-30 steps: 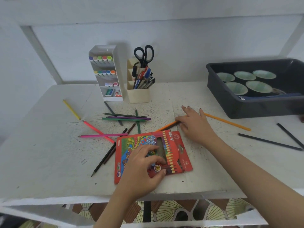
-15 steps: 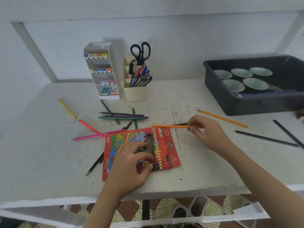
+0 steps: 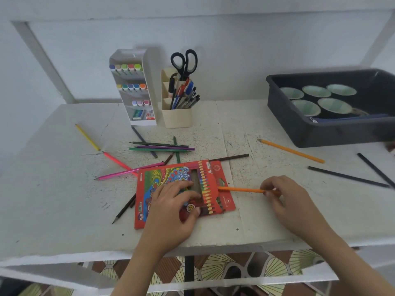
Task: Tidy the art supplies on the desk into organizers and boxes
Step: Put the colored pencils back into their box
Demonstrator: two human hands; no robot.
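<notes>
Beside pencil box (image 3: 149, 182) — right hand (image 3: 287, 202) pinches orange pencil (image 3: 241, 190).

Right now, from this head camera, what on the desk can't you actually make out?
- Head view: the pencils inside the red pencil box; the left hand covers its window.
- Whether the tip of the orange pencil, pinched by the right hand, is inside the box; too fine to tell.
- Labels on the erasers in the marker organizer; too small.
- The dark gray bin; its right end is cut off by the frame edge.
</notes>
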